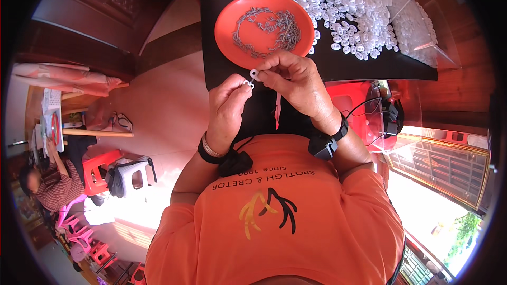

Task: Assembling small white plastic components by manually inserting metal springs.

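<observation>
My left hand (228,106) pinches a small white plastic piece (248,83) between thumb and forefinger, just in front of the black table's near edge. My right hand (296,82) pinches another small white piece (254,74) right beside it; the two pieces touch or nearly touch. Just beyond my hands sits a round orange plate (227,37) with several thin grey metal parts (266,29) scattered on it. A large heap of small white plastic pieces (354,5) lies to the right of the plate. Both wrists wear black straps.
The black table (369,66) holds the plate and heap, with a clear plastic sheet (422,31) at its right end. A red plastic stool (354,105) stands under my right arm. At far left, another person (45,184) sits at a wooden table near red and pink stools.
</observation>
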### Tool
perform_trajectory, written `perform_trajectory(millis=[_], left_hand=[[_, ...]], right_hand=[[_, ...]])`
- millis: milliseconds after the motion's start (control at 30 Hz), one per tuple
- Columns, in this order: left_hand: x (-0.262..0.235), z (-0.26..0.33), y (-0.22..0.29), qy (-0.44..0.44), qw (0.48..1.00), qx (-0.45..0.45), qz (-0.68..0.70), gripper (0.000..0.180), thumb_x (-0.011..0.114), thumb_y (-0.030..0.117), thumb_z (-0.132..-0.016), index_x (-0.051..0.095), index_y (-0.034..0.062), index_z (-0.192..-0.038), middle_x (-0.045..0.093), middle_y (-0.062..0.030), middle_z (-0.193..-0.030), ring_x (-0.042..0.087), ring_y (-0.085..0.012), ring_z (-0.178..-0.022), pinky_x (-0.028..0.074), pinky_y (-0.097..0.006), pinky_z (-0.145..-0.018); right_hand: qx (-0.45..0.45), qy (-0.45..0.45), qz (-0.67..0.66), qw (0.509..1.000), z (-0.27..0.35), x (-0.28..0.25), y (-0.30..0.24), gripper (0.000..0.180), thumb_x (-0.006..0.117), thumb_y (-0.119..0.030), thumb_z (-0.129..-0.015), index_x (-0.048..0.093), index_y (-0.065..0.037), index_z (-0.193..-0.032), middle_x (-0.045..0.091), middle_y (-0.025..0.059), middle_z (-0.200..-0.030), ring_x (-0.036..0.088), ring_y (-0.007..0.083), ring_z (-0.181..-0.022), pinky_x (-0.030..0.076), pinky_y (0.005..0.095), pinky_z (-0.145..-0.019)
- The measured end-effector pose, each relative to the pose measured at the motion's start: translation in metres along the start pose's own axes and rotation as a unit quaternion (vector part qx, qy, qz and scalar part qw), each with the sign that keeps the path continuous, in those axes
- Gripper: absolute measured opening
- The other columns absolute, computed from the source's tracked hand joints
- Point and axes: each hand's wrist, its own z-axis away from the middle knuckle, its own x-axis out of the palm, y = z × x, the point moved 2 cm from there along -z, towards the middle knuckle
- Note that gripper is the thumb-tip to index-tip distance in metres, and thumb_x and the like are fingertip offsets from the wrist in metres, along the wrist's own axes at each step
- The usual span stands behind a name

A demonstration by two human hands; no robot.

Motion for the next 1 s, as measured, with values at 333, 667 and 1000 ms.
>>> perform_trajectory(millis=[333, 667, 1000], left_hand=[[0.0, 0.0, -0.002, -0.003, 1.0, 0.018, 0.018, 0.023, 0.053, 0.011, -0.088, 0.047, 0.0016, -0.068, 0.039, 0.0049, -0.061, 0.03, -0.0025, -0.055, 0.023, -0.023, -0.047], [0.002, 0.002, 0.003, -0.004, 1.0, -0.01, 0.023, 0.016, 0.05, 0.009, -0.088, 0.051, 0.0032, -0.073, 0.037, 0.0056, -0.059, 0.03, -0.0032, -0.054, 0.023, -0.02, -0.05], [0.003, 0.002, 0.001, -0.016, 0.999, 0.02, 0.03, 0.024, 0.052, 0.016, -0.092, 0.049, 0.0029, -0.072, 0.039, 0.0052, -0.061, 0.03, -0.0019, -0.053, 0.024, -0.021, -0.047]], right_hand=[[0.076, -0.039, -0.126, 0.988, -0.003, -0.003, 0.003, 0.006, 0.064, -0.003, -0.086, 0.063, 0.0, -0.091, 0.063, 0.001, -0.077, 0.057, 0.0055, -0.068, 0.047, 0.0198, -0.061], [0.081, -0.053, -0.127, 0.987, -0.002, -0.003, 0.004, 0.008, 0.064, -0.003, -0.087, 0.063, 0.0, -0.094, 0.064, 0.0023, -0.079, 0.058, 0.0061, -0.069, 0.048, 0.0198, -0.063], [0.038, -0.056, -0.02, 0.998, 0.006, 0.003, -0.003, 0.015, 0.06, 0.002, -0.088, 0.063, 0.002, -0.103, 0.066, 0.0032, -0.09, 0.061, 0.0073, -0.083, 0.05, 0.0217, -0.074]])
